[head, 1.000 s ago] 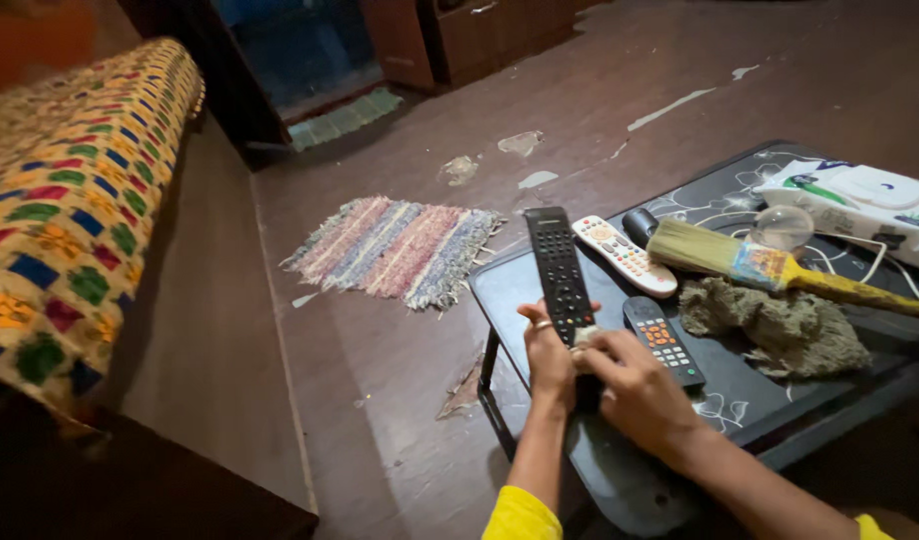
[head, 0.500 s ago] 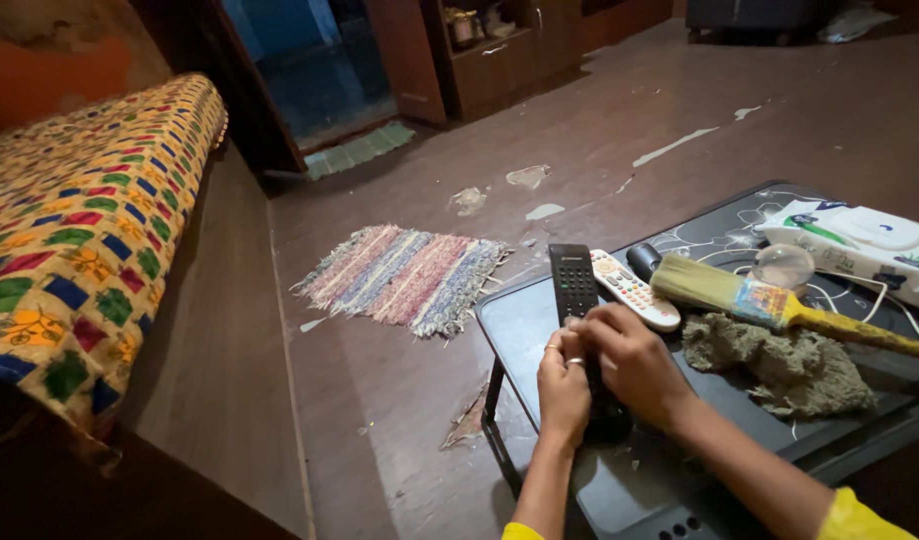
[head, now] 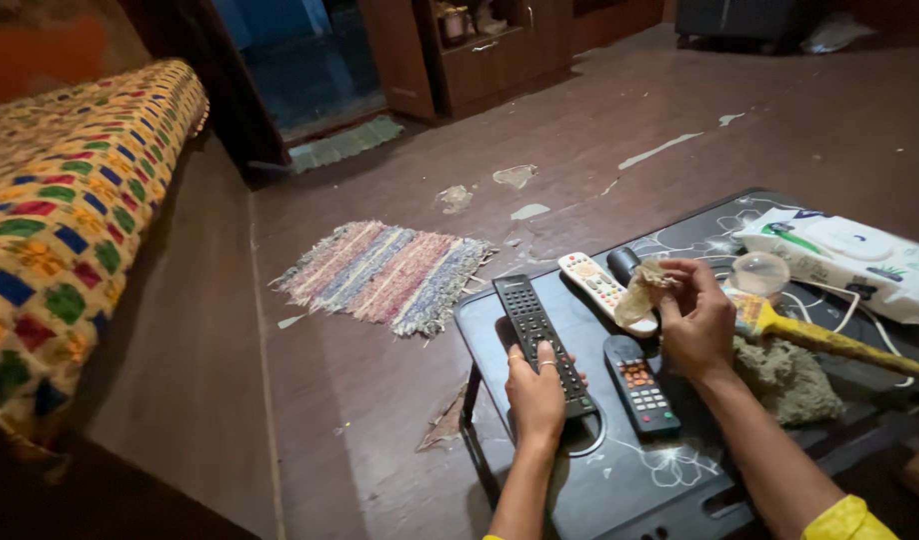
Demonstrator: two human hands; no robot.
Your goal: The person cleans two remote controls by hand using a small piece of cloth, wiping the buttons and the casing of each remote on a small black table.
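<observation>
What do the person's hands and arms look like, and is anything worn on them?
Both forearms are bare, with yellow sleeve edges showing near the frame's bottom. The left hand wears thin rings on two fingers; the right hand shows no rings, gloves or watch.
</observation>
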